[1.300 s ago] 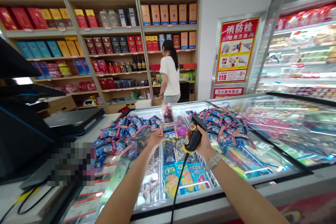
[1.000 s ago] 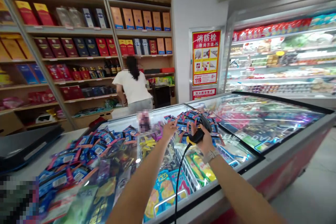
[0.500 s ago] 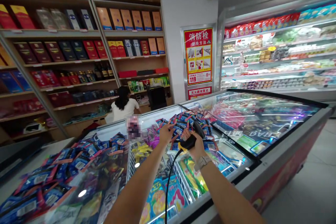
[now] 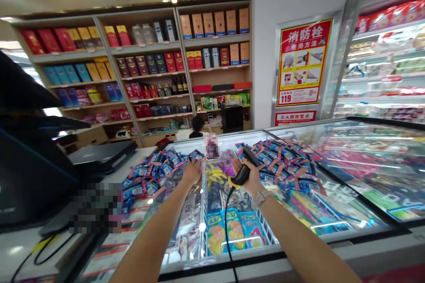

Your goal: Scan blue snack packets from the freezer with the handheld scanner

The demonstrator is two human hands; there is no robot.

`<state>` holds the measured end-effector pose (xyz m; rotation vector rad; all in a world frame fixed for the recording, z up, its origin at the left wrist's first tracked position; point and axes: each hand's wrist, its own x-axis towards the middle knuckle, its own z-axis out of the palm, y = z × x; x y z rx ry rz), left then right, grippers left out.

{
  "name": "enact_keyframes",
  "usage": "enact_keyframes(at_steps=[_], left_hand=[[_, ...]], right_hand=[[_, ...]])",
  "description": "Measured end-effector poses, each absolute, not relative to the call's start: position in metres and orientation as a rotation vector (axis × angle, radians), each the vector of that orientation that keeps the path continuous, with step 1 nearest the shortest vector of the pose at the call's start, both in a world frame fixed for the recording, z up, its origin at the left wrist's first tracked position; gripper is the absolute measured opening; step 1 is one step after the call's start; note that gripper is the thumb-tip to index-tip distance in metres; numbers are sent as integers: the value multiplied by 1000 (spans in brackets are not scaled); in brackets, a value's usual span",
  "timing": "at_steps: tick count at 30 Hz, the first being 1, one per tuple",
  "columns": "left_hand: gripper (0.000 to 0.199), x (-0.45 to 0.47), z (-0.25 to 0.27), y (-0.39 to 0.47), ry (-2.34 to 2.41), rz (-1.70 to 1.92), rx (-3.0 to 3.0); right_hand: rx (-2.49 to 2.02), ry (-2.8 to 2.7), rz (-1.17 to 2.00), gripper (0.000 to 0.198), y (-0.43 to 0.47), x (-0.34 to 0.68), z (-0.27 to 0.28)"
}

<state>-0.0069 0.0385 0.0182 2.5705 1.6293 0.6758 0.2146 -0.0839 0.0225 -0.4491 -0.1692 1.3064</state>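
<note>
My right hand (image 4: 253, 180) grips a black handheld barcode scanner (image 4: 246, 169) with a yellow band near its cable. The scanner's black cable hangs down toward the front of the glass-topped freezer (image 4: 232, 256). To the left, my left hand (image 4: 192, 172) reaches palm down with fingers stretched out, at the edge of the left pile of blue packets (image 4: 166, 166). A blue packet (image 4: 196, 155) lies at its fingertips; whether they touch it is hard to make out. Beyond the scanner, the right pile of blue-and-pink packets (image 4: 279, 159) is spread over the freezer glass.
A small pixelated sign (image 4: 211, 147) stands at the freezer's back edge. Dark counter equipment (image 4: 33, 154) fills the left side. Shelves of boxes (image 4: 149, 66) line the back, with a person (image 4: 197, 128) in front. A red fire-hydrant poster (image 4: 303, 62) hangs on the wall.
My view has turned left. My left hand has moved from the right pile over to the left pile. The scanner stays in my right hand, now left of the right pile.
</note>
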Motion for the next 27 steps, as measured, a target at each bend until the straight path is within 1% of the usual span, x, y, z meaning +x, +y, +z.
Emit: enact_keyframes(at_steps=[2, 7, 11, 13, 16, 19, 23, 25, 27], left_hand=[[46, -23, 8, 30, 1650, 616, 2542], [41, -31, -1, 2, 1587, 736, 2515], [41, -31, 5, -15, 1717, 726, 2480], [39, -33, 6, -17, 1832, 761, 2439], [43, -38, 2, -14, 1901, 797, 2310], [37, -41, -10, -7, 1721, 888, 2155], [33, -39, -24, 0, 1332, 1290, 1784], [29, -36, -27, 0, 1201, 1416, 1529], [33, -32, -26, -3, 1086, 1461, 1279]], right_hand=[[-496, -201, 1376, 8, -73, 177, 16], [-584, -227, 1512, 8, -64, 110, -3], [-702, -276, 1578, 12, -66, 101, -6], [-729, -269, 1573, 11, -69, 103, -5], [-785, -231, 1533, 9, -71, 105, -4], [-788, -283, 1491, 13, -72, 99, -6], [-721, -336, 1425, 19, -75, 92, -10], [-719, -325, 1400, 20, -76, 92, -11], [-728, -319, 1404, 19, -78, 95, -11]])
